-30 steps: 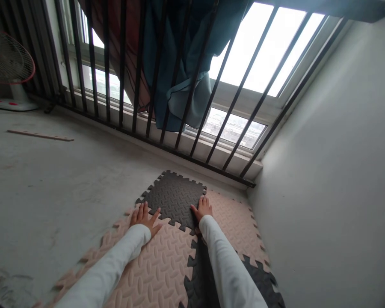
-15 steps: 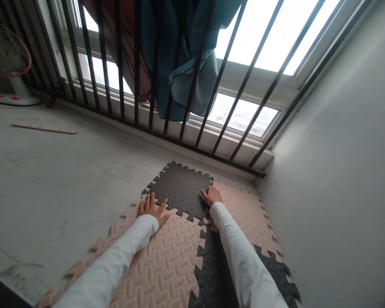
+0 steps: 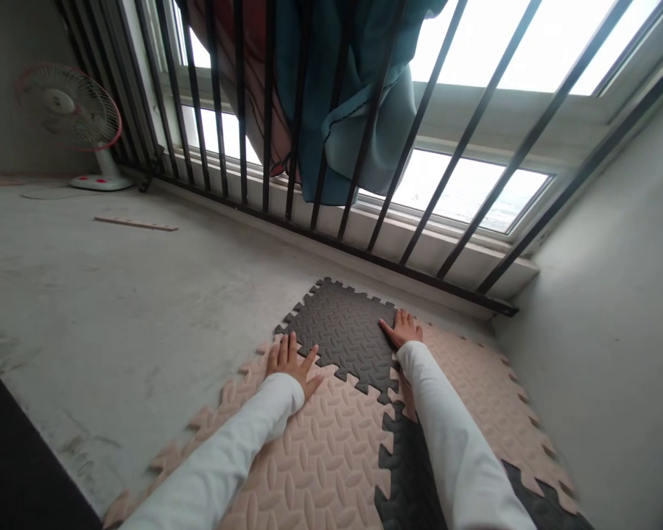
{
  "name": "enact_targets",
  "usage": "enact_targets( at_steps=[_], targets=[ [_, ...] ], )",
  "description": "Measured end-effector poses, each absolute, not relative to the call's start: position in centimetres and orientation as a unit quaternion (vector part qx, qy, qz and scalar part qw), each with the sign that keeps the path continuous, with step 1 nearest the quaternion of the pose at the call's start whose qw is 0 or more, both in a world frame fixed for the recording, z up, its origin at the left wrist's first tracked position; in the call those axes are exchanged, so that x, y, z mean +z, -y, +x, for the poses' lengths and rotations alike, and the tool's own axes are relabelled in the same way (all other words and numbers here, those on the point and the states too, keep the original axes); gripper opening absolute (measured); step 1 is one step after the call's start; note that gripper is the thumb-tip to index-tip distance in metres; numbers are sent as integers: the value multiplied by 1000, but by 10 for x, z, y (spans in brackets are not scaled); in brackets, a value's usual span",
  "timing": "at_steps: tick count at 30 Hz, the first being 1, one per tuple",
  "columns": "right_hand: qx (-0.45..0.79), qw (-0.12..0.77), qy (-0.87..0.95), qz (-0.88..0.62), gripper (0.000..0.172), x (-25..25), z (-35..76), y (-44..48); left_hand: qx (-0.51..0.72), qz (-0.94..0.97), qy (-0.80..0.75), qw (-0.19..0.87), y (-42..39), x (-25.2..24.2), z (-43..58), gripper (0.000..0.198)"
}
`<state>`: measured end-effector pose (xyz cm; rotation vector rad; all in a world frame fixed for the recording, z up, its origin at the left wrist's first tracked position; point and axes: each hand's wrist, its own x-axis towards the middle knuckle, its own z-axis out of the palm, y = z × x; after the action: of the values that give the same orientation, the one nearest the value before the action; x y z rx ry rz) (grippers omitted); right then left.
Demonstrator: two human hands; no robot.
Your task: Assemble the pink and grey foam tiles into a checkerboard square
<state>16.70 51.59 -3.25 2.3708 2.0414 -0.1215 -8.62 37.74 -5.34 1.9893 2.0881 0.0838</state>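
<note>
My left hand (image 3: 294, 364) lies flat with fingers spread on a pink foam mat tile (image 3: 314, 456), close to its seam with a dark grey foam mat tile (image 3: 339, 327). My right hand (image 3: 404, 329) rests where that grey tile meets a second pink tile (image 3: 475, 383) on the right; its thumb points onto the grey tile and its fingers are stretched out. Below my right sleeve shows another dark tile (image 3: 412, 464), partly covered by the arm. Jigsaw teeth line the tiles' edges. Neither hand holds anything.
A black metal railing (image 3: 320, 234) runs along the window, with a blue cloth (image 3: 331, 147) hanging behind it. At the left stand a fan (image 3: 96, 162) and, on the concrete floor (image 3: 171, 309), a thin wooden strip (image 3: 135, 224). A white wall (image 3: 613, 331) bounds the right.
The view has turned left, so everything sits farther right in the picture. My right hand has moved slightly up along the seam, its fingers more stretched. My left hand stays in place.
</note>
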Motion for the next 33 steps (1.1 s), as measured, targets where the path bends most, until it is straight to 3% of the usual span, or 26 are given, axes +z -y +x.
enact_targets(
  at_steps=[16, 21, 26, 33],
  targets=[
    [-23, 6, -655, 755, 74, -31, 162, -502, 19, 690, -717, 97, -374, -52, -86, 73],
    [-52, 54, -686, 724, 70, -14, 159, -484, 4, 684, -722, 108, -375, -50, -85, 72],
    [-114, 70, -733, 667, 58, 2, 160, -399, 8, 680, -724, 115, -376, -47, -85, 72],
    [-178, 82, -697, 690, 73, -15, 198, -198, 27, 678, -728, 102, -376, -39, -77, 62]
  ],
)
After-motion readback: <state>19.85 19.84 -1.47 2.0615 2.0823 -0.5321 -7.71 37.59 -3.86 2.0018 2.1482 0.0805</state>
